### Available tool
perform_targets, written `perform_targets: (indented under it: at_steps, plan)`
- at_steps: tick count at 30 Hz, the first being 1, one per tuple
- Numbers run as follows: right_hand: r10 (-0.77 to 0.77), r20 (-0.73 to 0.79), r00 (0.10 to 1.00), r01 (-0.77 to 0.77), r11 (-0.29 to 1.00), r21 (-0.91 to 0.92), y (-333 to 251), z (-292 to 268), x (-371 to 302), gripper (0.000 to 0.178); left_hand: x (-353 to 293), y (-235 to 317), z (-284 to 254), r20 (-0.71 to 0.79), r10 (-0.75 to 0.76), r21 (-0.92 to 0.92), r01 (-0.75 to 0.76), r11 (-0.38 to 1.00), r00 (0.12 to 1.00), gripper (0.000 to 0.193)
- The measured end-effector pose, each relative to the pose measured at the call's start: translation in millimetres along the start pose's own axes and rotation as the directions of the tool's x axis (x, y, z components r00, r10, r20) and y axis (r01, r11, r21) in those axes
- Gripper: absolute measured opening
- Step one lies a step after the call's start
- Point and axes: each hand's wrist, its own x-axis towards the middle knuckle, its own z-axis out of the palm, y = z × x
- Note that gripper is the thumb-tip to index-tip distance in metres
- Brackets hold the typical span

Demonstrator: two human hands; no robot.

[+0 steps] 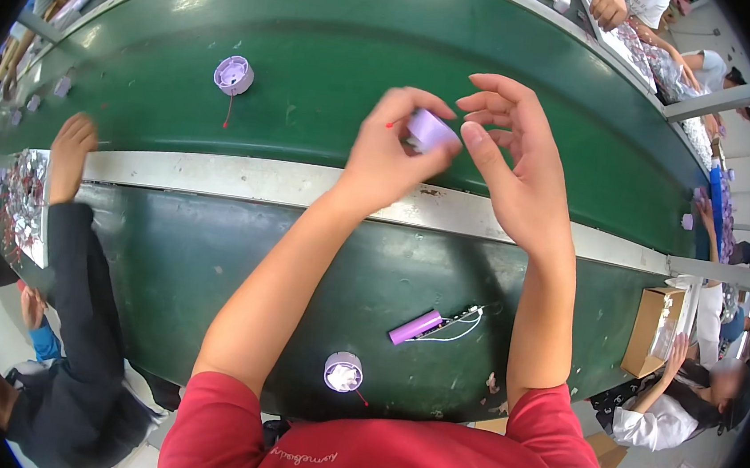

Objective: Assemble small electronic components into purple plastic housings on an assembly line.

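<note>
My left hand point(391, 151) is closed around a small round purple housing point(430, 132), raised above the green belt. A red tip shows beside its fingers, and the housing is slightly smeared by motion. My right hand point(511, 152) is just to the right of it, fingers curved and apart, with nothing seen in it. Another purple housing point(234, 75) lies on the belt to the left, a red wire hanging from it. Close to my body sits a third purple housing point(343, 372) with pale contents and a red-tipped wire. A purple cylindrical battery point(416, 327) with a narrow circuit board and white wire lies nearby.
A metal rail point(246, 176) separates the green belt point(319, 60) from the near green tabletop point(210, 282). A co-worker's hand point(72, 150) reaches over the rail at left, beside a tray of wired parts point(30, 204). A cardboard box point(654, 330) stands at right. Other people sit along the line.
</note>
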Motion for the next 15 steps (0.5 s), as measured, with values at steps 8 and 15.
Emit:
perform_targets:
  at_steps: [8, 15]
  plan:
    - [-0.09, 0.817, 0.57, 0.065, 0.996, 0.064, -29.8, 1.2, -29.4, 0.049, 3.0, 2.3, -12.5, -0.197, 0.197, 0.744, 0.016, 0.668, 0.96, 0.029]
    - [0.281, 0.895, 0.347, 0.453, 0.785, -0.422, -83.0, 40.9, -89.7, 0.07, 0.8, -3.6, -11.9, -0.173, 0.356, 0.887, -0.013, 0.462, 0.918, 0.032]
